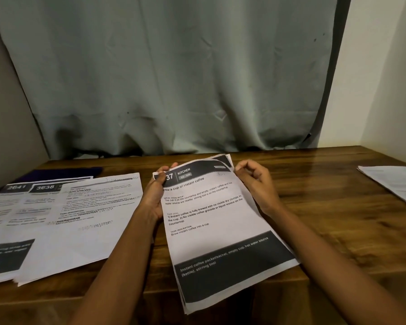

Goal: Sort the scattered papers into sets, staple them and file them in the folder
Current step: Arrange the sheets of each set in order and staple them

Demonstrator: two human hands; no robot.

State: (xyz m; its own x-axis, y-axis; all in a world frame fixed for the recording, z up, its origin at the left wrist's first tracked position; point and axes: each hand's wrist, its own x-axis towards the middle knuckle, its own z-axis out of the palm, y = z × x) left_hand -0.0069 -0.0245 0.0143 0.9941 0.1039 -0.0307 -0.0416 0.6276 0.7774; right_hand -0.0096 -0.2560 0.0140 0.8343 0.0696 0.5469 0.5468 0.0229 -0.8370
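Note:
A set of printed sheets [211,221] headed "KITCHEN" is held above the middle of the wooden table [326,207]. My left hand [155,198] grips its top left corner, thumb on the dark header. My right hand [256,181] pinches the top right edge with curled fingers. To the left, several other printed papers [63,214] lie spread and overlapping on the table. A dark purple folder [68,171] lies flat beyond them, mostly covered. No stapler is in view.
Another stack of white sheets [394,184] lies at the table's right edge. A grey-green curtain [174,78] hangs behind the table, with a pale wall to the right. The table's front edge runs just below the held sheets.

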